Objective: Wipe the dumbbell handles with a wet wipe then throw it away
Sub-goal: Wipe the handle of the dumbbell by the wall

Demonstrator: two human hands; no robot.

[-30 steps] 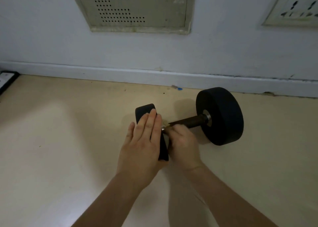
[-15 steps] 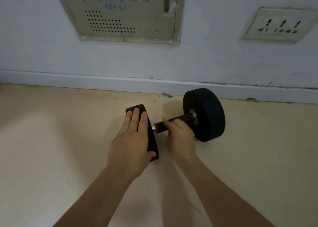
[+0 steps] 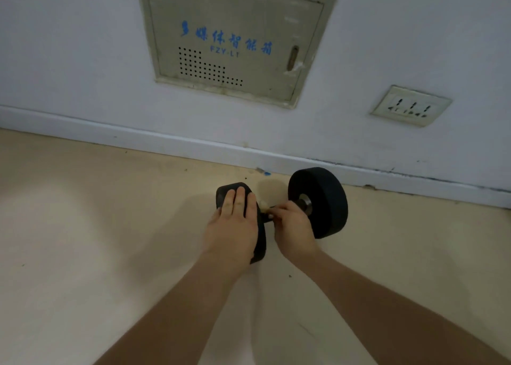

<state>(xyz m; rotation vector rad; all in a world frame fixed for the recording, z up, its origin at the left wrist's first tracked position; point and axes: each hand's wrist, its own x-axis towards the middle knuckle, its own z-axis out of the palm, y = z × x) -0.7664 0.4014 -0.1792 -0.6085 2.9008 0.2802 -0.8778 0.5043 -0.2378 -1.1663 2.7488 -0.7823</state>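
You work on a smooth beige floor where it meets a white wall with a plain baseboard. The dumbbell lies on the floor near that baseboard, with matte black round weights and a shiny metal collar. Your left hand rests flat, fingers straight, on the near weight. Your right hand curls over the mostly hidden handle, gripping a pale wet wipe. Above are a perforated metal panel with blue lettering and a socket.
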